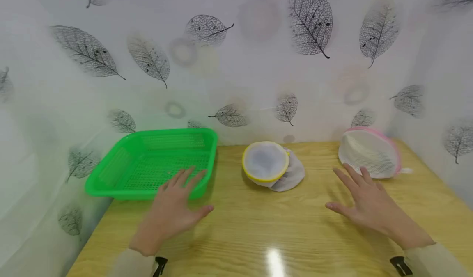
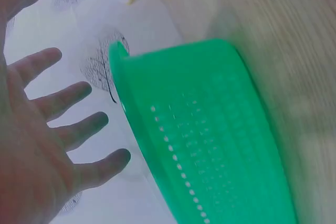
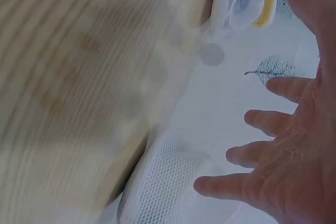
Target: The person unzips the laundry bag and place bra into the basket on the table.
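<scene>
A sheer white curtain with dark leaf prints is hanging behind a pale wood-grain desk. On the desk a wide, bright green, perforated plastic basket is lying at left, a white mesh bag with a pink rim at right, and a round, pale mesh bag with a yellow rim between them, grey cloth spilling beside it. I am holding my left hand near the basket and my right hand near the pink-rimmed bag, both wide open with fingers apart, gripping nothing.

For careful handling, I am judging the basket's rim to be its firmest hold. The pink-rimmed bag is looking light and foldable, probably calling for a gentle pinch at its edge; the yellow-rimmed one is likely needing its loose cloth gathered too.

The head view is showing my left fingers overlapping the basket; the left wrist view is revealing its perforated outer wall and a gap beside my fingers. The right wrist view is showing the yellow-rimmed bag's side, but I cannot tell whether I am touching the pink-rimmed bag.
</scene>
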